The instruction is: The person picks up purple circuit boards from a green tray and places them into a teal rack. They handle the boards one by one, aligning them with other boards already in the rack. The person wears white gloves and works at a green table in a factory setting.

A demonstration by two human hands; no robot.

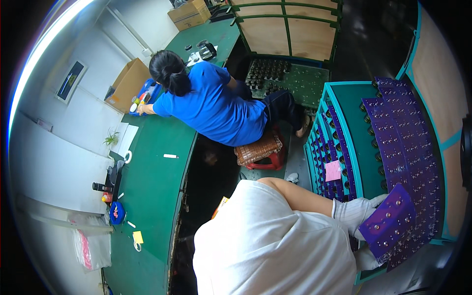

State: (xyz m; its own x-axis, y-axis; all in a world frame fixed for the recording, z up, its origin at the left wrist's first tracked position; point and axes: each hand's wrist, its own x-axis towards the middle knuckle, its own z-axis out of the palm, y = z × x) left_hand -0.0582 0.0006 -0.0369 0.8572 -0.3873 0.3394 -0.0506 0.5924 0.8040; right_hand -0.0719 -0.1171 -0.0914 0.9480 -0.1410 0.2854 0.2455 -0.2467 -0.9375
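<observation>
Both gloved hands, left hand and right hand, closed on one purple circuit board lifted just above the teal rack, where many purple boards already lie, so stacking looks well along, this board not yet set down

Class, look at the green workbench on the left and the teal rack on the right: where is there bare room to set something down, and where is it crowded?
The green workbench is bare between the white marker and the yellow note. Its wall edge is cluttered near the blue dish and tape ring. The teal rack is packed with purple boards, where a gloved hand holds a purple board.
</observation>
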